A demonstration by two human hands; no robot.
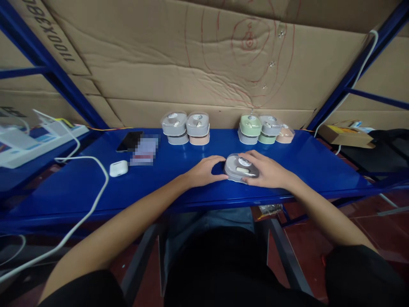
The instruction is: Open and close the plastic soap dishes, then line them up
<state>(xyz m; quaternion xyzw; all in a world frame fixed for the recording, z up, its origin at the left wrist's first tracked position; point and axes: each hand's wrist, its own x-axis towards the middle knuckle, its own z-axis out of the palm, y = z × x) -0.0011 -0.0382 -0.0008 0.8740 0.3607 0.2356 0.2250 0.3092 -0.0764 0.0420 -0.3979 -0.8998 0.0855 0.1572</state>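
A small grey plastic box with a clear lid point(235, 167), a round white label and a pale oval tab sits near the table's front edge. My right hand point(268, 169) grips its right end, fingers over the top and thumb at the near side. My left hand point(206, 171) is curved about the left end, with its thumb and fingertips against the box's side. Behind stand similar lidded boxes in stacks of two: grey and pink ones point(198, 124) left of centre, green and grey ones point(251, 125) on the right. A single pink box point(285, 134) stands beside the right-hand stacks.
On the left of the blue table point(220, 198) lie a white earbud case point(118, 168), a dark phone point(129, 141) and a blurred-out item point(145, 150). A white cable point(96, 200) crosses the left side. Cardboard point(143, 64) closes off the back between blue posts.
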